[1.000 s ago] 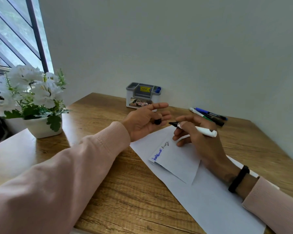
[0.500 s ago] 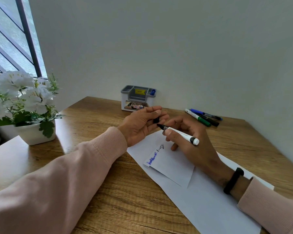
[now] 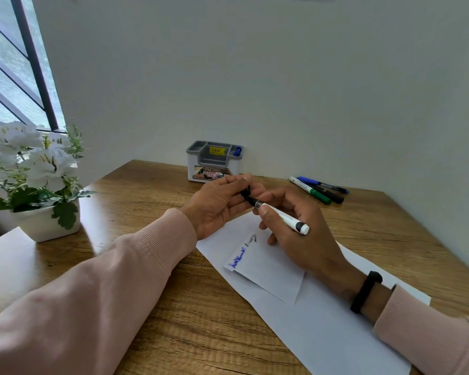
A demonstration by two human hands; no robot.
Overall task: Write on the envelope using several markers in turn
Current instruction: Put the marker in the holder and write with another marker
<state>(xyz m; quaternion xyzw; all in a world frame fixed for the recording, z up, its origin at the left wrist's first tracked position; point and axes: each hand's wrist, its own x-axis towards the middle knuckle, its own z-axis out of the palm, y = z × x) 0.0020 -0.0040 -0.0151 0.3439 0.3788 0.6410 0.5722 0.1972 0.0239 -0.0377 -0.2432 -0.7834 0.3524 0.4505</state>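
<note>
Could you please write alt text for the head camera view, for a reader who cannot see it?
Over a white envelope on a wooden desk, the right hand holds a white marker while the left hand fits its black cap onto the tip. Three more markers, an organizer and potted flowers sit behind.

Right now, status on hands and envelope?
Right hand grips black marker; left hand pinches its cap. Envelope flat, two words written. Nothing blocking.
</note>
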